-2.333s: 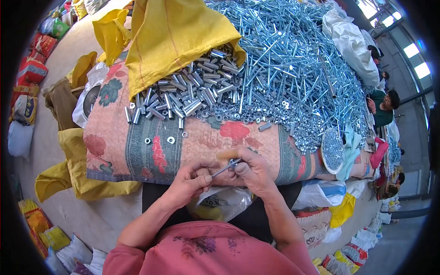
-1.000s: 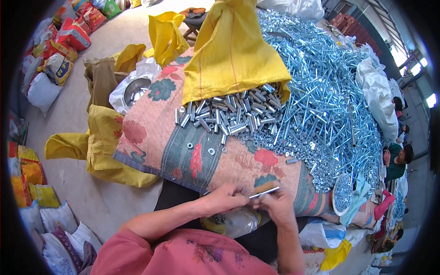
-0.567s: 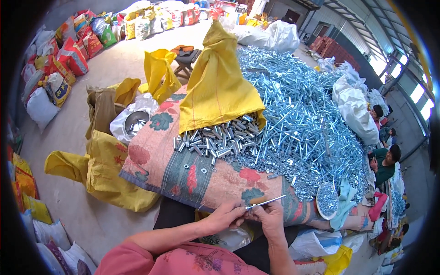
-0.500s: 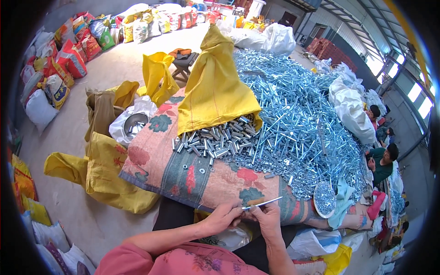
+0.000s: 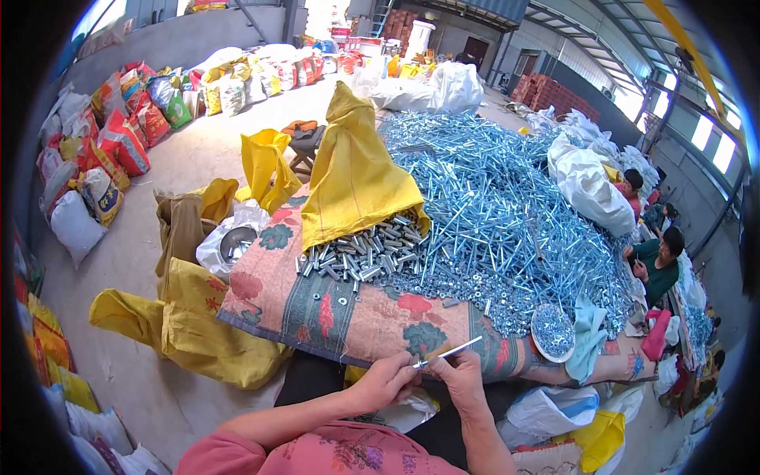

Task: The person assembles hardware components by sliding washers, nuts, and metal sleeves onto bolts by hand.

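Observation:
Just off the near edge of the floral cloth, a long thin silver bolt slants up to the right. My left hand pinches its lower end, where a small nut or collar seems to sit; the fingers partly hide it. My right hand is closed around the bolt's middle, thumb against it. Beyond my hands lie short metal sleeves, spilling from under a yellow sack. A wide heap of long bolts rises behind, with small loose nuts along its near side.
A white bowl of small parts stands at the right, beside a pale teal cloth. To the left are a metal bowl and slumped yellow sacks. A co-worker in green sits across the heap at the far right.
The view has tilted up and turned slightly right, shifting the heap and sacks in the picture. Both hands stay together on the bolt, with only a slight change in its position.

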Tool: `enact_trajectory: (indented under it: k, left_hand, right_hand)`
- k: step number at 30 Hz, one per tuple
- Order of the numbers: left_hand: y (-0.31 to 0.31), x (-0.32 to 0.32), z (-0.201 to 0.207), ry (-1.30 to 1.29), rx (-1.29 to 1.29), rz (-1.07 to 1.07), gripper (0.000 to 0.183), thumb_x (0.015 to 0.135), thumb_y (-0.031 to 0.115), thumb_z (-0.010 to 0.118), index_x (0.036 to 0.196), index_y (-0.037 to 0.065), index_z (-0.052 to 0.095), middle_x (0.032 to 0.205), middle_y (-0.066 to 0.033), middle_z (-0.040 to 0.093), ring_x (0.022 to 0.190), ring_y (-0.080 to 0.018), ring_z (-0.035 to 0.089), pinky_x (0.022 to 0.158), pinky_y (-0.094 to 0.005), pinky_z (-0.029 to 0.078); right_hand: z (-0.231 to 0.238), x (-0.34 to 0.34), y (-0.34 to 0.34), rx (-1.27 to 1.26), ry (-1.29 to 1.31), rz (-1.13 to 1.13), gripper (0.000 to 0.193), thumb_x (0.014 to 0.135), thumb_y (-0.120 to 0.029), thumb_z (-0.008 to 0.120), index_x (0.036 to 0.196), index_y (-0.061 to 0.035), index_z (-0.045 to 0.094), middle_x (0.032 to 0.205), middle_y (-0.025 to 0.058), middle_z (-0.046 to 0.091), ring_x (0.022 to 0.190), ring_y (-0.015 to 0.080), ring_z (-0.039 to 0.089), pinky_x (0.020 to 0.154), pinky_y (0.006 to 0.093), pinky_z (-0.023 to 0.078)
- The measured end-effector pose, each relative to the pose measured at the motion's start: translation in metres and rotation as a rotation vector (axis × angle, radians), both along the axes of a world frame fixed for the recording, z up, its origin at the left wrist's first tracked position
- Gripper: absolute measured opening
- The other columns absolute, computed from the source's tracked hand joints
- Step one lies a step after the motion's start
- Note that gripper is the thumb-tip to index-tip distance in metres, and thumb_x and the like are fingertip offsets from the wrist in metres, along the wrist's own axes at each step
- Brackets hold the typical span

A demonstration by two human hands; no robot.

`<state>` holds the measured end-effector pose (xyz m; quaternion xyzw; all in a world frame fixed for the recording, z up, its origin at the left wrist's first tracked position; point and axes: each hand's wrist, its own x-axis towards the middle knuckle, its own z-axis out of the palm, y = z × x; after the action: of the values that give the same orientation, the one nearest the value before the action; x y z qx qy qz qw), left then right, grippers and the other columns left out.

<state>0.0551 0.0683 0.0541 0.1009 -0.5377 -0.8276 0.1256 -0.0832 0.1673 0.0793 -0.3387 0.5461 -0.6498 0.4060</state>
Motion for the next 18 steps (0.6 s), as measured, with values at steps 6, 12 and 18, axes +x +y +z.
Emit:
enact_trajectory:
  k: [6,12,18]
  left_hand:
    - [0.0,0.001,-0.014,-0.013,-0.493,0.219,0.017,0.093,0.017,0.044,0.088,0.001,0.05,0.063,-0.0046,0.049,0.051,-0.01,0.048,0.047,-0.025,0.038]
    - [-0.019,-0.006,-0.012,-0.134,-0.21,0.168,0.022,0.095,0.019,0.039,0.087,0.002,0.05,0.061,-0.001,0.046,0.05,-0.007,0.043,0.044,-0.022,0.034]
    - [-0.021,-0.023,-0.041,-0.159,0.001,-0.005,0.026,0.095,0.024,0.038,0.087,0.002,0.049,0.058,0.0005,0.041,0.046,-0.0067,0.037,0.041,-0.0214,0.029]
  right_hand:
    - [-0.008,0.009,-0.005,-0.028,-0.058,-0.142,0.015,0.081,-0.012,0.067,0.087,-0.0005,0.06,0.074,0.0021,0.058,0.073,0.009,0.057,0.064,0.0209,0.046]
    - [-0.03,-0.019,-0.001,0.126,0.309,-0.054,0.019,0.084,-0.013,0.063,0.096,0.0023,0.061,0.086,0.0069,0.063,0.078,0.0143,0.06,0.071,0.026,0.048]
    - [-0.047,-0.036,-0.002,0.106,-0.082,-0.071,0.034,0.089,-0.017,0.056,0.114,0.0051,0.05,0.093,0.0122,0.064,0.08,0.0161,0.063,0.073,0.0272,0.052]
